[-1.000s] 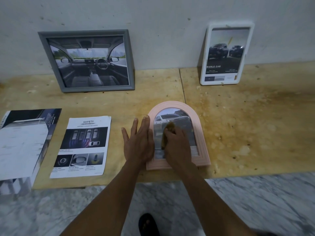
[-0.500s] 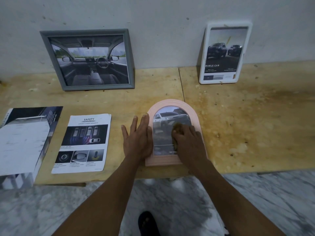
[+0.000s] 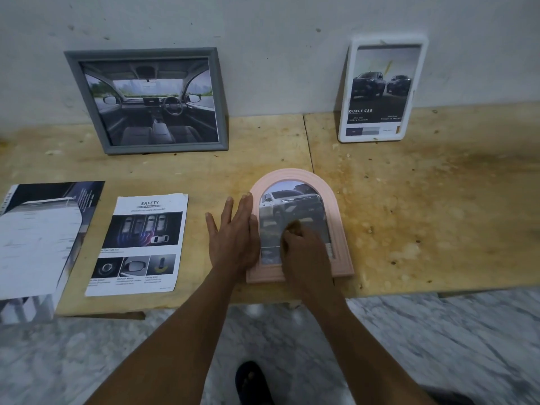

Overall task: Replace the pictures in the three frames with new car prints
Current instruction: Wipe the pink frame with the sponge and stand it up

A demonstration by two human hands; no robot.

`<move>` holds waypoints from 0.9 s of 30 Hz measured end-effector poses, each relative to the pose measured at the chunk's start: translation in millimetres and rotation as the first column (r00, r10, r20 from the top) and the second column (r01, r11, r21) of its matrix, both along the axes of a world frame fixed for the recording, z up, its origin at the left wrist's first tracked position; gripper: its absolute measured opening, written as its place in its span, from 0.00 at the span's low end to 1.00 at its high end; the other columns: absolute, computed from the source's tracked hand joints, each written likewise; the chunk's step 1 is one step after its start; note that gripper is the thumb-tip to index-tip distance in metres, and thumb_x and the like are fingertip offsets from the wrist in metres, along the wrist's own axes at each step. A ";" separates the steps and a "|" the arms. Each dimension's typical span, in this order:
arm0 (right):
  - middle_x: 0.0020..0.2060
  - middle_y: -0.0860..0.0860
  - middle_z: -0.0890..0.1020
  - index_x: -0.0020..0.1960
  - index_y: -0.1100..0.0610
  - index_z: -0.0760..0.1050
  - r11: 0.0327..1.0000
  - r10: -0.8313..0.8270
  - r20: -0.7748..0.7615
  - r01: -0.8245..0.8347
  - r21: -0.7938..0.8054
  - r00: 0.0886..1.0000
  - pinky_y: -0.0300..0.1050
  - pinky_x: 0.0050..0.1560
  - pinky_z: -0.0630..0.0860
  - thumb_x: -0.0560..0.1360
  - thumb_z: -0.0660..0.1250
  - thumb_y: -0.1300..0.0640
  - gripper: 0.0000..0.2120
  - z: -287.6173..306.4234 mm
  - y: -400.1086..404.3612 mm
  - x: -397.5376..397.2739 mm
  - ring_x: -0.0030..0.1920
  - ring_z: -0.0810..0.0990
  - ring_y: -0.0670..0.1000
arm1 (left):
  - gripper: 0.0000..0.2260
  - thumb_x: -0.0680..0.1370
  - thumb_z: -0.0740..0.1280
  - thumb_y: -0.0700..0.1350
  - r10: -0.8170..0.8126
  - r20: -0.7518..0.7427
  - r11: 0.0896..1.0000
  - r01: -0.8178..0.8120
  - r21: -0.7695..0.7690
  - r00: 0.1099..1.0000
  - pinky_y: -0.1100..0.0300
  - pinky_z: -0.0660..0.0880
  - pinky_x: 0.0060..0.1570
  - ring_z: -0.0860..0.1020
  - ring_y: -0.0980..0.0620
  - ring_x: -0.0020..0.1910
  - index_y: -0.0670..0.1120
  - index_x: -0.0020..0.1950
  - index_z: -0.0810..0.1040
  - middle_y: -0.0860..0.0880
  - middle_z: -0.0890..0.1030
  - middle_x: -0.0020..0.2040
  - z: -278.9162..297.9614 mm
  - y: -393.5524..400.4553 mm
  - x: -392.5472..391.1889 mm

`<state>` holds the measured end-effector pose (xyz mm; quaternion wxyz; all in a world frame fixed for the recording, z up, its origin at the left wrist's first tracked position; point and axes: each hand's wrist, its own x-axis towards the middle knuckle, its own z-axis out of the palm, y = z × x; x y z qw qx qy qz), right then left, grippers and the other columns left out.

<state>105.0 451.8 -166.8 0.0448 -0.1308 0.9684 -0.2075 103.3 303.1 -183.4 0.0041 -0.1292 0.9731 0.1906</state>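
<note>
A pink arched frame [image 3: 336,200] lies flat near the table's front edge, with a white SUV print behind its glass. My left hand [image 3: 233,241] rests flat and open, its thumb side against the frame's left rim. My right hand [image 3: 304,252] is curled on the lower glass, fingers closed over a small brownish wad [image 3: 292,226] that looks like a cloth. A grey frame [image 3: 87,112] with a car-interior print and a white frame [image 3: 403,39] with a "Double Cab" print lean upright against the wall.
A "Safety" car leaflet [image 3: 140,244] lies left of my hands and a larger brochure [image 3: 38,238] overhangs the table's left front. The stained plywood table [image 3: 423,214] ends just below the pink frame. A marble floor and my foot [image 3: 252,381] are below.
My right hand slid to the right across the pink frame's glass, then back toward its middle. The left hand and the frame stayed where they were.
</note>
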 end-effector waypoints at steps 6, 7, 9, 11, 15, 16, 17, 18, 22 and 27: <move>0.50 0.54 0.74 0.54 0.54 0.80 0.974 0.226 0.101 -0.226 -0.020 0.969 0.46 0.47 0.62 0.73 0.63 0.63 0.12 20.8 -9.9 7.1 0.54 0.70 0.57 | 0.23 0.85 0.45 0.52 0.002 0.002 1.000 -0.002 -0.005 1.000 0.37 0.41 0.76 0.47 0.50 0.81 0.51 0.81 0.53 0.52 0.57 0.80 -1.9 -1.0 -1.1; 0.51 0.53 0.73 0.56 0.52 0.80 0.968 0.247 0.128 -0.250 0.001 0.960 0.47 0.48 0.62 0.75 0.62 0.61 0.13 24.1 -6.5 6.3 0.55 0.68 0.56 | 0.23 0.85 0.45 0.52 0.002 0.003 1.000 -0.002 -0.004 1.000 0.37 0.41 0.76 0.47 0.50 0.81 0.51 0.81 0.53 0.52 0.57 0.80 -2.2 -1.1 -1.0; 0.52 0.51 0.71 0.57 0.48 0.80 0.966 0.248 0.149 -0.257 0.043 0.957 0.49 0.53 0.63 0.76 0.61 0.60 0.15 28.6 3.5 5.1 0.58 0.67 0.55 | 0.23 0.85 0.45 0.53 -0.003 0.008 1.000 0.003 -0.003 1.000 0.37 0.41 0.76 0.47 0.50 0.81 0.51 0.81 0.53 0.52 0.57 0.80 -1.5 -1.1 -0.8; 0.53 0.50 0.71 0.57 0.47 0.81 0.966 0.223 0.138 -0.237 0.100 0.965 0.50 0.55 0.63 0.74 0.61 0.61 0.16 32.4 16.8 3.0 0.60 0.67 0.54 | 0.24 0.85 0.44 0.53 -0.013 0.010 1.000 0.013 -0.002 1.000 0.37 0.41 0.76 0.47 0.49 0.81 0.52 0.81 0.53 0.52 0.57 0.80 -0.9 -1.6 -0.8; 0.51 0.50 0.74 0.49 0.50 0.82 0.959 0.171 0.077 -0.184 0.216 0.982 0.50 0.51 0.61 0.71 0.56 0.60 0.17 36.5 45.5 -4.8 0.59 0.68 0.55 | 0.23 0.85 0.45 0.53 -0.013 0.020 1.000 0.013 0.007 1.000 0.37 0.41 0.76 0.47 0.49 0.81 0.52 0.81 0.52 0.51 0.57 0.81 -1.1 -2.6 -0.7; 0.50 0.50 0.74 0.46 0.51 0.82 0.957 0.160 0.046 -0.166 0.236 0.986 0.50 0.50 0.60 0.70 0.55 0.60 0.17 35.5 52.5 -6.9 0.57 0.69 0.56 | 0.23 0.85 0.45 0.53 -0.013 0.022 1.000 0.013 0.009 1.000 0.37 0.41 0.76 0.47 0.49 0.81 0.52 0.81 0.52 0.51 0.56 0.81 -1.5 -2.7 -1.0; 0.48 0.50 0.75 0.44 0.52 0.81 0.952 0.158 0.017 -0.156 0.263 0.987 0.50 0.49 0.59 0.69 0.55 0.59 0.16 33.8 59.0 -8.4 0.56 0.70 0.56 | 0.23 0.85 0.45 0.53 -0.014 0.023 1.000 0.014 0.009 1.000 0.37 0.41 0.76 0.47 0.49 0.81 0.52 0.81 0.52 0.51 0.56 0.81 -2.8 -3.1 -1.4; 0.46 0.50 0.75 0.41 0.52 0.81 0.944 0.165 -0.008 -0.155 0.292 0.986 0.50 0.48 0.59 0.69 0.55 0.59 0.15 31.1 64.8 -9.0 0.54 0.71 0.56 | 0.24 0.85 0.44 0.54 -0.015 0.024 1.000 0.015 0.006 1.000 0.37 0.41 0.76 0.47 0.49 0.81 0.52 0.81 0.52 0.51 0.56 0.81 -3.6 -3.6 -1.8; 0.40 0.51 0.75 0.34 0.52 0.80 0.923 0.201 -0.130 -0.143 0.357 0.971 0.50 0.43 0.64 0.66 0.52 0.58 0.17 25.3 77.1 -11.2 0.46 0.74 0.57 | 0.28 0.82 0.39 0.58 -0.029 0.033 1.000 0.029 0.010 0.999 0.36 0.41 0.76 0.47 0.49 0.81 0.52 0.81 0.51 0.51 0.56 0.81 -5.1 -5.7 -1.9; 0.46 0.58 0.77 0.46 0.59 0.81 0.982 -0.052 -0.261 0.097 0.161 0.964 0.48 0.35 0.70 0.66 0.69 0.67 0.10 30.2 104.0 -33.9 0.43 0.72 0.60 | 0.27 0.82 0.40 0.57 -0.038 0.039 0.999 0.037 0.015 0.999 0.36 0.40 0.76 0.46 0.50 0.81 0.52 0.81 0.51 0.52 0.56 0.81 -6.5 -6.3 -2.9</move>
